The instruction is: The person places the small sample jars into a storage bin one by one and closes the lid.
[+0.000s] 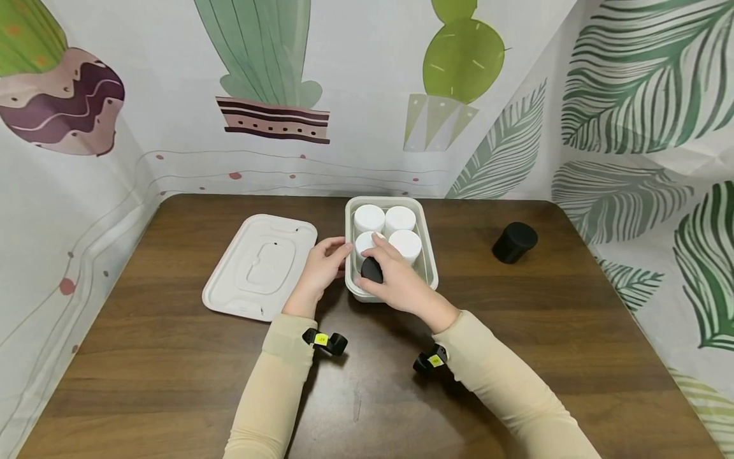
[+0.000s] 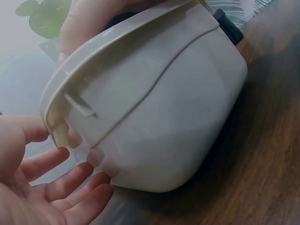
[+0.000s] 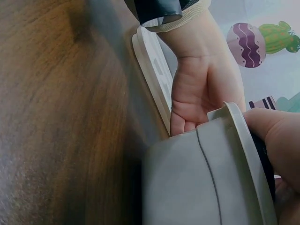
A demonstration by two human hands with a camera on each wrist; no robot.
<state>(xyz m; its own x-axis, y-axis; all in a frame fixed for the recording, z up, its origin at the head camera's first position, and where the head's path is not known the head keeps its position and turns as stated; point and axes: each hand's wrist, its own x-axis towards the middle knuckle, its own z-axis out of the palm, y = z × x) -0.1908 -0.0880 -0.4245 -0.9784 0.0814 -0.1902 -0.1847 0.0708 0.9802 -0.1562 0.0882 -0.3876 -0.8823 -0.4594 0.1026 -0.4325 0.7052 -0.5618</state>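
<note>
A pale rectangular bin (image 1: 431, 271) stands on the table and holds several white round-topped jars (image 1: 400, 218). My right hand (image 1: 399, 280) reaches over its near end and grips a black round-topped object (image 1: 372, 270), whose lower part is hidden by the hand and the bin wall. At the left side of the bin is my left hand (image 1: 322, 269), fingers loosely bent. Its fingertips (image 2: 101, 180) touch or nearly touch the outer wall below the rim in the left wrist view.
A flat pale lid (image 1: 229, 280) lies on the table left of the bin. To the right stands a black cylindrical jar (image 1: 515, 242). The brown wooden table (image 1: 550, 357) ends at a patterned cloth backdrop (image 1: 367, 76).
</note>
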